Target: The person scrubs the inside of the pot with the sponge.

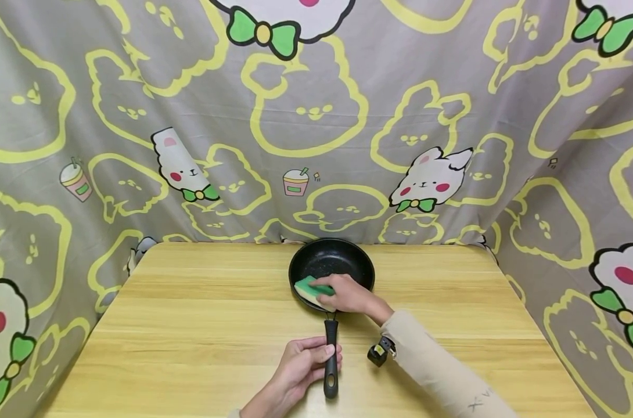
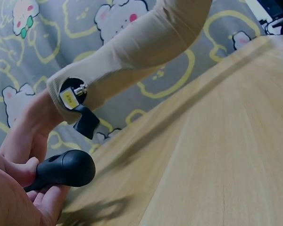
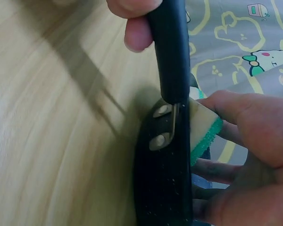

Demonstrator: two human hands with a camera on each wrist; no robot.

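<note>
A grey, yellow-outlined curtain (image 1: 316, 78) is hanging behind and to both sides of the wooden bench (image 1: 191, 302). Near the bench's 12 o'clock edge, a black pan (image 1: 334, 258) is resting on the wood, its hollow facing up. The right hand (image 1: 350, 295) is reaching into the pan from 4 o'clock; its fingers are grasping the sponge. The left hand (image 1: 303, 363) is coming in from 7 o'clock; its fingers are gripping the handle, thumb on top and other fingers beneath. This handle (image 1: 331, 367) is pointing to 6 o'clock, its end protruding past the grip. The sponge (image 1: 306, 285) is lying inside the pan at about 8 o'clock, green layer up and pale layer toward the metal. The step in hand is apparently wiping: the left hand is seemingly steadying while the right is working the sponge over the inner surface. The next move is probably calling for light downward pressure and a sweep toward 12 o'clock, with the handle's grip staying firm against turning.
</note>
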